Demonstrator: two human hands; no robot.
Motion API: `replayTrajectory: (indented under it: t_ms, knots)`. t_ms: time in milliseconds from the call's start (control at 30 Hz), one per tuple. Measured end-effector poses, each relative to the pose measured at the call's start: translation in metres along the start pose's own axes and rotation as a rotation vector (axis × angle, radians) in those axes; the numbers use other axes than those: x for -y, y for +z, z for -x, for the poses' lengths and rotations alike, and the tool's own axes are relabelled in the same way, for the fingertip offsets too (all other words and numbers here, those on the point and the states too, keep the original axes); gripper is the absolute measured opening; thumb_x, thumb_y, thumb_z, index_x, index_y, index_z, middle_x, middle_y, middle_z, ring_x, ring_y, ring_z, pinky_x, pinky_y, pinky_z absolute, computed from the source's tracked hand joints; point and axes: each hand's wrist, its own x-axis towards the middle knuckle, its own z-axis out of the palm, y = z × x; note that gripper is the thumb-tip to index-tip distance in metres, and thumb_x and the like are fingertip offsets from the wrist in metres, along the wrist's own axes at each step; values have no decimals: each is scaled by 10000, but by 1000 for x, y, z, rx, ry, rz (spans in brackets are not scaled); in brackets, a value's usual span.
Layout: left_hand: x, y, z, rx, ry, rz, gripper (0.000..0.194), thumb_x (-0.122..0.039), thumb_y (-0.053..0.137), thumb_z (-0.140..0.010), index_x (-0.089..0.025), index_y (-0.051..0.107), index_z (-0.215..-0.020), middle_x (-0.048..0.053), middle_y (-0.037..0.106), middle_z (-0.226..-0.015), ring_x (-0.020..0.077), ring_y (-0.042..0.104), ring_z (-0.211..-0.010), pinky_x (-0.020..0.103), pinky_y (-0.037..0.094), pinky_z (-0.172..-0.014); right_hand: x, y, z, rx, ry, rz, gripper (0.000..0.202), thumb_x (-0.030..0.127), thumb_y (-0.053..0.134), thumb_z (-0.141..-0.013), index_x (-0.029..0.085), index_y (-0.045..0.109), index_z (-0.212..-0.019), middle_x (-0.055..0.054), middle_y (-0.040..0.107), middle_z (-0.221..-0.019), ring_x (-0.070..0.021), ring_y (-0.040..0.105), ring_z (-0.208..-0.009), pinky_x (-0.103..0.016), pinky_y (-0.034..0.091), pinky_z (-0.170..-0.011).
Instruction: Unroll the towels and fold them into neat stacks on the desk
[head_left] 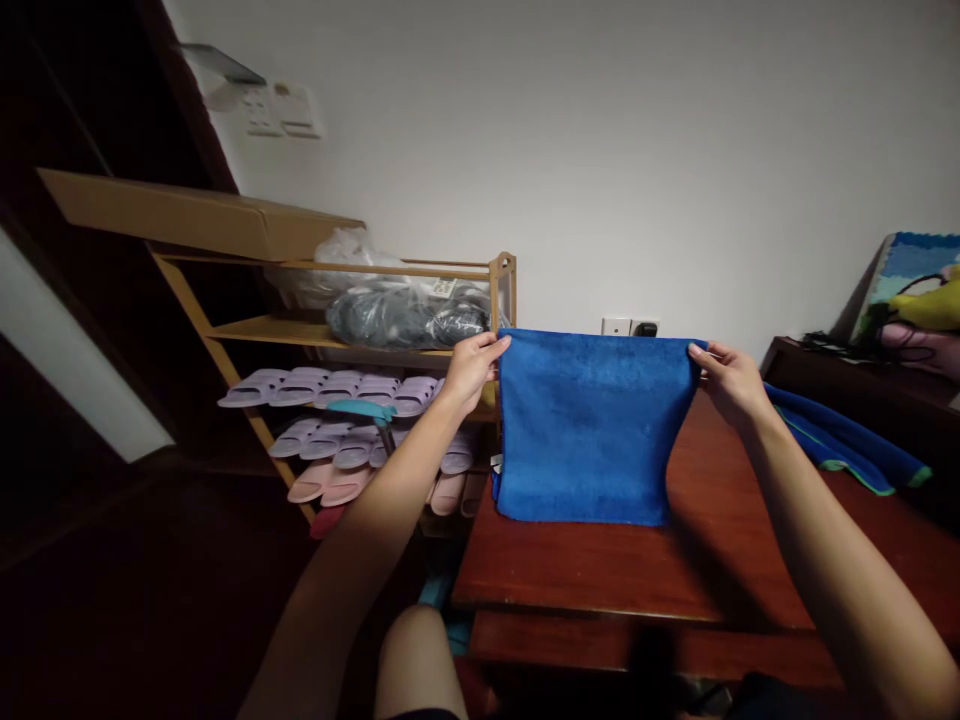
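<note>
A blue cloth (592, 430) hangs spread between my two hands, above the left part of a reddish-brown wooden table (570, 575). My left hand (476, 368) pinches its upper left corner between thumb and fingers. At the upper right corner, my right hand (727, 375) grips the cloth the same way. The cloth's lower edge is close to the tabletop; whether it touches cannot be made out. A small white tag shows at its left edge. Another blue cloth with green trim (847, 440) lies on the table to the right, beyond my right forearm.
To the left stands a wooden rack (502, 290) with rows of lilac slippers (300, 386), pink slippers (345, 483) and a plastic-wrapped bundle (409, 315). A cardboard box (225, 225) rests on top. Behind the table are wall sockets (630, 327); a dark ledge with colourful items is at right.
</note>
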Motion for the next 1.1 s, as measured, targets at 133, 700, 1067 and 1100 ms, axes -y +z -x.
replayTrajectory:
  t_ms: [133, 700, 1067, 1100]
  knots:
    - [-7, 1, -6, -1, 17, 11, 400, -421, 820, -533, -150, 584, -707, -26, 606, -622, 84, 538, -495, 180, 429, -455, 5, 1, -6, -4, -26, 29, 324, 463, 730, -683, 193, 616, -822, 23, 621, -701, -95, 571, -580, -241, 462, -578]
    - [71, -8, -56, -93, -241, -196, 307, -330, 782, -640, -140, 542, -668, -55, 513, -445, 41, 400, -296, 142, 195, -324, -87, 13, -61, -136, 113, 209, 443, 508, 792, -448, 153, 573, -597, 84, 450, -432, -39, 339, -392, -182, 246, -370]
    - [147, -17, -71, -96, -390, -289, 236, -315, 602, -864, -137, 512, -992, 171, 690, -1027, 167, 702, -770, 209, 515, -581, -163, 22, -70, -58, 210, 278, 361, 463, 702, -621, 147, 572, -739, -95, 697, -732, -156, 646, -589, -209, 429, -445]
    - [153, -18, -73, -91, -386, -313, 243, -308, 591, -872, -137, 512, -1025, 177, 678, -1063, 169, 698, -815, 214, 520, -606, -169, 22, -72, -45, 206, 306, 361, 450, 691, -638, 138, 592, -790, -103, 705, -781, -159, 655, -624, -219, 454, -479]
